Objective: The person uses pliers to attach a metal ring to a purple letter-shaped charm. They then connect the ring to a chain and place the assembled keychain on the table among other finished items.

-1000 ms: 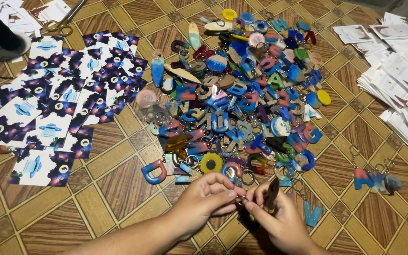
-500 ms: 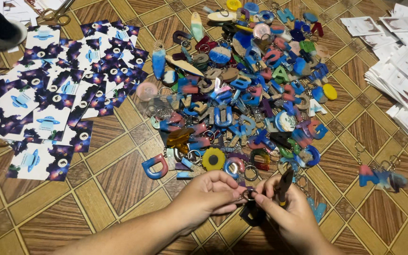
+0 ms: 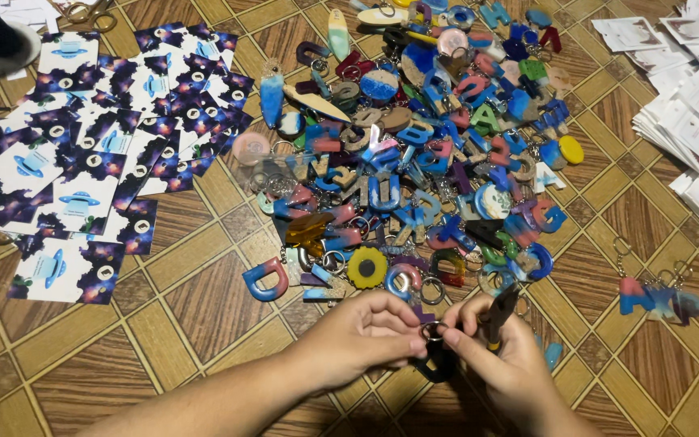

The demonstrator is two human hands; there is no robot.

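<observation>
Two hands meet low in the head view, just below the big heap of letter charms (image 3: 438,154) that serves as landmark. Left hand (image 3: 366,336), fingers curled together, pinches a small metal key ring (image 3: 433,330) from its left side. Right hand (image 3: 507,356) pinches the same ring from the right with thumb and forefinger, while its other fingers wrap a pair of pliers (image 3: 502,311), dark tips pointing up toward the heap. Ring sits between the two sets of fingertips, just under the heap's lower edge. A dark charm (image 3: 438,366) hangs below the ring, partly hidden by both hands; its shape is hard to tell.

Near the heap's lower left edge: a blue-and-pink D-shaped charm (image 3: 265,279) lying flat, and a yellow sunflower-like disc (image 3: 366,267) beside it. Well left of the heap, dark printed backing cards (image 3: 82,162) spread in overlapping rows. Right of the heap, stacks of white packets (image 3: 689,105). Lower right of the heap, apart from it, a pink-and-blue keychain (image 3: 649,295) with rings attached. Everything rests on a brown tile-patterned floor (image 3: 188,307).
</observation>
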